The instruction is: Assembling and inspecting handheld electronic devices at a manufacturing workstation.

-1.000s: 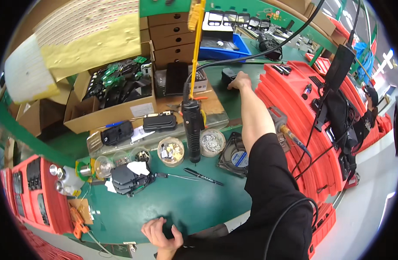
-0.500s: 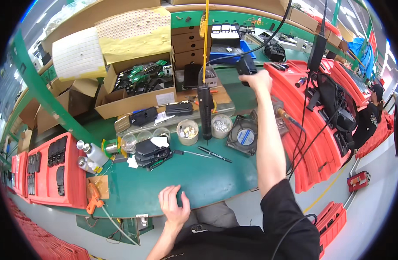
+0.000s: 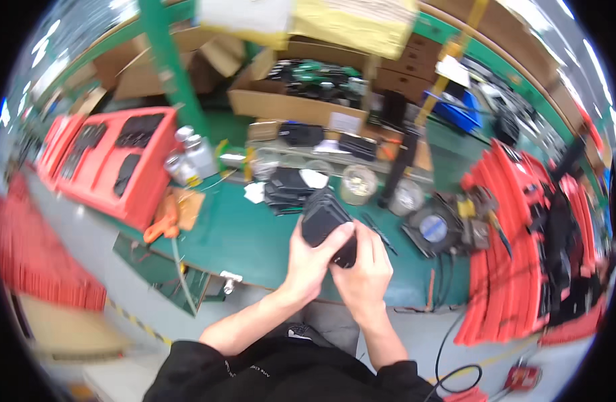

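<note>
My left hand [image 3: 305, 262] and my right hand [image 3: 365, 269] are both closed round a black boxy plastic casing [image 3: 323, 216], held tilted above the front of the green bench [image 3: 254, 251]. My thumbs lie across its near side; its underside is hidden by my fingers. Just beyond it lies a stack of black casings [image 3: 284, 191] with white paper scraps. To the right are a dark pen [image 3: 380, 232] and a square black fan [image 3: 416, 236] with a blue label. A black electric screwdriver [image 3: 400, 163] hangs between a cup of small parts [image 3: 359, 184] and a cup of metal bits [image 3: 406, 197].
Red trays [image 3: 147, 194] with black parts stand left, beside bottles [image 3: 199, 157] and an orange glue gun [image 3: 164, 222]. Stacked red trays [image 3: 499, 268] and cables stand right. A cardboard box [image 3: 281, 104] of circuit boards and a blue bin [image 3: 458, 114] sit at the back.
My right hand has come back from the far right with the black casing. My left hand, empty before, has risen and now grips it too. The view has swung left and is blurred.
</note>
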Demonstrator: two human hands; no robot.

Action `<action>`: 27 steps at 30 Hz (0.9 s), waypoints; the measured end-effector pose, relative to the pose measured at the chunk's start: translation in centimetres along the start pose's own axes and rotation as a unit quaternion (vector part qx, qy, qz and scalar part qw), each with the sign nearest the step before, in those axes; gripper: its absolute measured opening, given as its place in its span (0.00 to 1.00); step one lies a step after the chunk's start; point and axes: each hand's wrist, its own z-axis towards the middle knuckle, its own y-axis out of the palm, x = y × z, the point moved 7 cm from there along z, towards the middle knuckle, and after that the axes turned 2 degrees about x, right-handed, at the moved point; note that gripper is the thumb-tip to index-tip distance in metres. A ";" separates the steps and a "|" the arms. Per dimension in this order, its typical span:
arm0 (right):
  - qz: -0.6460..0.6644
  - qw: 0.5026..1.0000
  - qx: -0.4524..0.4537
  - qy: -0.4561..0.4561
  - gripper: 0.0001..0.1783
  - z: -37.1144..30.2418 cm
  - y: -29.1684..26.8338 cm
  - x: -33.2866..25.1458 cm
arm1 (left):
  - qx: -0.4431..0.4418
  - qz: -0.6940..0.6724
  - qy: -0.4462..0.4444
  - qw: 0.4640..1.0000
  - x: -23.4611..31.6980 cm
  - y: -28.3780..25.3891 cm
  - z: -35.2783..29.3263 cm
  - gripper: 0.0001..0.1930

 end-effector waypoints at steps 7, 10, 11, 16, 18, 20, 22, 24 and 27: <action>0.386 0.878 -0.144 0.244 0.43 -4.5 3.6 2.9 | 0.026 -0.007 -0.073 0.997 -0.5 -4.8 -1.5 0.24; 0.459 0.801 -0.219 0.315 0.35 -5.2 5.9 3.9 | -0.008 0.012 -0.042 0.999 -0.3 -4.8 -1.4 0.24; 0.459 0.816 -0.192 0.294 0.28 -4.8 6.1 3.6 | -0.005 0.024 -0.044 0.999 0.0 -5.0 -1.2 0.24; 0.417 0.840 -0.139 0.317 0.29 -4.9 7.8 3.8 | 0.044 0.070 -0.022 0.996 1.4 -5.7 -0.3 0.30; 0.215 0.962 -0.055 0.161 0.31 -2.8 6.5 1.0 | 0.080 0.056 -0.012 0.995 2.5 -5.6 -0.5 0.34; 0.080 0.995 -0.015 0.060 0.38 -2.3 5.8 -2.1 | 0.115 0.046 0.024 0.992 3.6 -5.5 -0.9 0.41; 0.064 0.998 -0.028 0.006 0.41 -2.5 6.7 -3.5 | 0.133 0.095 0.034 0.986 4.1 -6.5 -0.2 0.37; 0.050 0.995 -0.069 -0.051 0.45 -2.6 7.4 -4.6 | 0.140 0.054 0.034 0.988 5.1 -7.1 -0.4 0.32; 0.112 0.981 -0.138 -0.084 0.46 -1.1 7.7 -6.0 | 0.109 0.029 0.032 0.993 6.1 -8.9 0.4 0.28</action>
